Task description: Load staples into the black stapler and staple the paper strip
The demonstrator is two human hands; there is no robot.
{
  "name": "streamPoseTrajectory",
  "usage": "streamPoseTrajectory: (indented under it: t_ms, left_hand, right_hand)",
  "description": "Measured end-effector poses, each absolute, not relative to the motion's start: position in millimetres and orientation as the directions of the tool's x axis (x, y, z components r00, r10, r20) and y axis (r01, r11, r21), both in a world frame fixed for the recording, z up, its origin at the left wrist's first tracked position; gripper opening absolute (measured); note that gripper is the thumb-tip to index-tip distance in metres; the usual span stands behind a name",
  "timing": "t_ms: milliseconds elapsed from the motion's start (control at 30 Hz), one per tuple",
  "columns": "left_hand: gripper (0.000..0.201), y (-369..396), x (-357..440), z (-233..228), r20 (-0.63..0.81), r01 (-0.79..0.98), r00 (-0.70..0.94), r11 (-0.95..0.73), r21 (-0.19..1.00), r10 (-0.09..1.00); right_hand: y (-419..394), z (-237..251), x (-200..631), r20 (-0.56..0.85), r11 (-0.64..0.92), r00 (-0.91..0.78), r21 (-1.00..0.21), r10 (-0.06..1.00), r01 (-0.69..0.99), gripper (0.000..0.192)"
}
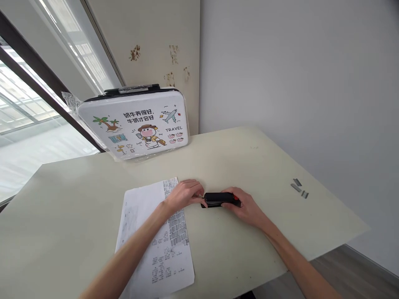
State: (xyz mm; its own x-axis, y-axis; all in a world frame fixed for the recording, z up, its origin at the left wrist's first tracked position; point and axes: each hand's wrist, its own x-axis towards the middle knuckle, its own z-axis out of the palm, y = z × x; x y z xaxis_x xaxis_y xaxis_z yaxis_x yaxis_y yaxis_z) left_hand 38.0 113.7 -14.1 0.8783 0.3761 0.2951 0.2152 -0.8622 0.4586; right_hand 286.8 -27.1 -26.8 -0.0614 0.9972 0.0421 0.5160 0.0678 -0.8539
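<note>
A black stapler (218, 197) with a red part at its right end lies sideways on the table, right of the papers. My right hand (245, 206) is closed around its right end, thumb at the near side and fingers over the far side. At the stapler's left end my left hand (187, 194) pinches with thumb and fingertips; whether anything small sits between them I cannot make out. Beneath my left wrist and forearm lie printed paper sheets (156, 249), with dense dark print along their right side.
Several small grey staple strips (299, 187) lie on the table (249, 162) near its right edge. A white cartoon-printed suitcase (134, 124) in clear plastic stands at the back left. A window is at the left, a grey wall (296, 83) behind.
</note>
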Motion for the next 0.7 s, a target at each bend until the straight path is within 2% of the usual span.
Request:
streamPoseTrajectory:
  t_ms: [267,400,467,567,700]
  left_hand:
    - [0.047,96.7,18.3,5.7,0.283,0.277,0.87,-0.875,0.397,0.404]
    - [0.034,56.7,-27.4,24.1,0.263,0.425,0.803,-0.823,0.377,0.535]
    - [0.031,28.7,-54.4,30.4,0.201,0.47,0.798,-0.796,0.382,0.568]
    - [0.045,-15.8,-89.8,32.8,0.102,0.524,0.804,-0.779,0.343,0.586]
    - [0.094,-67.0,-114.9,28.3,0.033,0.567,0.804,-0.781,0.261,0.594]
  right_hand:
    - [-27.3,-22.0,287.9,0.054,0.084,-0.072,-0.84,0.996,0.537,0.03]
    - [-28.5,-23.2,289.1,0.035,0.076,-0.087,-0.844,0.996,0.532,0.029]
    - [-29.2,-24.9,290.1,0.03,0.078,-0.098,-0.84,0.995,0.537,0.03]
    - [-31.5,-26.7,290.9,0.028,0.105,-0.147,-0.83,0.989,0.548,0.03]
    - [-40.1,-24.6,287.0,0.034,0.165,-0.26,-0.848,0.965,0.504,0.028]
